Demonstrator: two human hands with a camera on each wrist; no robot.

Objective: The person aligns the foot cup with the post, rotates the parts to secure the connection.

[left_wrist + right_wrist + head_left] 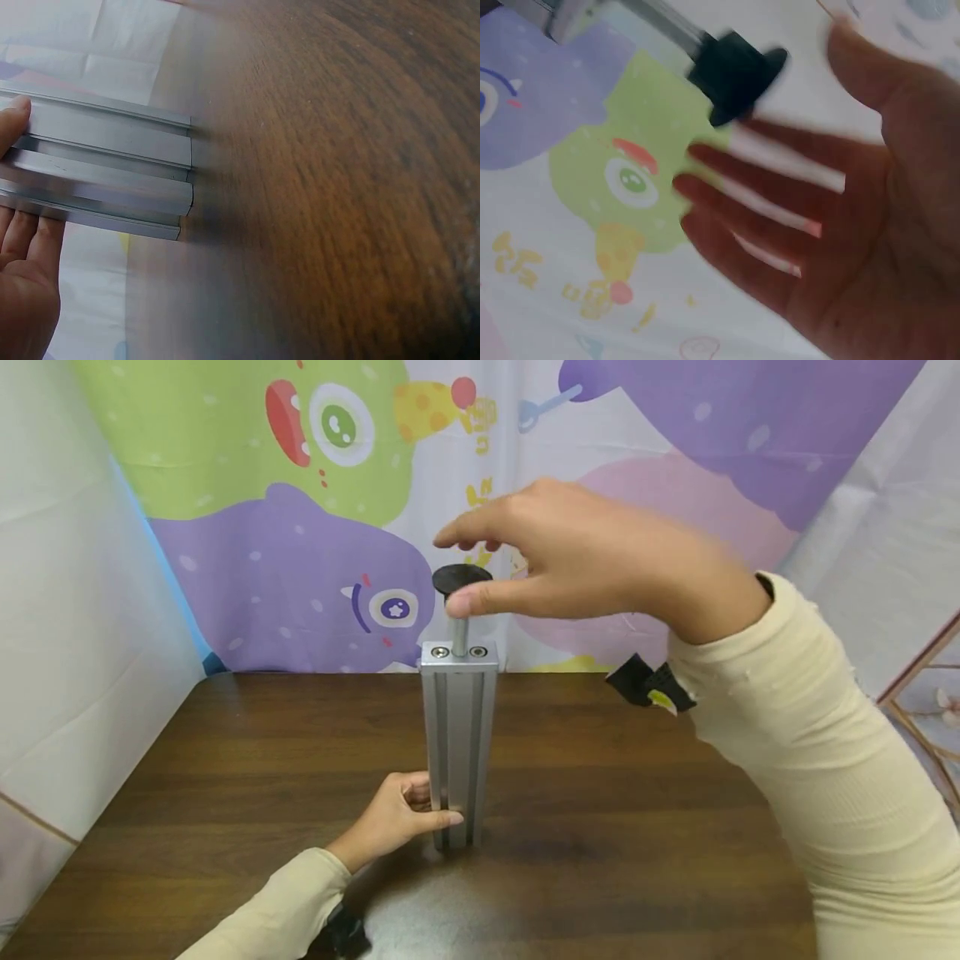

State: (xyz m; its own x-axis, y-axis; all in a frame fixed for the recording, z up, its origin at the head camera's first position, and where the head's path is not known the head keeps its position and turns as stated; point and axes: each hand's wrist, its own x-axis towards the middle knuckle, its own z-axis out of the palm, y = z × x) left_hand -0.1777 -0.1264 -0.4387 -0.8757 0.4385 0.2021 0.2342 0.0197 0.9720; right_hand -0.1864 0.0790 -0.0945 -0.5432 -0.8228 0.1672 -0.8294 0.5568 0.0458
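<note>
A silver aluminium extrusion profile (463, 735) stands upright on the brown wooden table, slots running down its sides. My left hand (390, 817) grips it near the bottom, thumb across the front and fingers behind; the left wrist view shows the profile's end (161, 157) close by the wood. From the profile's top rises a threaded rod (460, 637) bearing a black levelling foot (452, 578), its round disc uppermost. Around the foot hovers my right hand (585, 556), thumb and fingers spread. In the right wrist view the fingers are extended beside the foot (739, 75), not curled round it.
Two screws (478, 652) sit in the profile's top face, one on each side of the rod. Behind the wooden table (225, 760) hangs a cartoon-printed curtain (300, 568); a pale curtain (52, 568) closes the left side. Black straps (648, 683) hang at both wrists.
</note>
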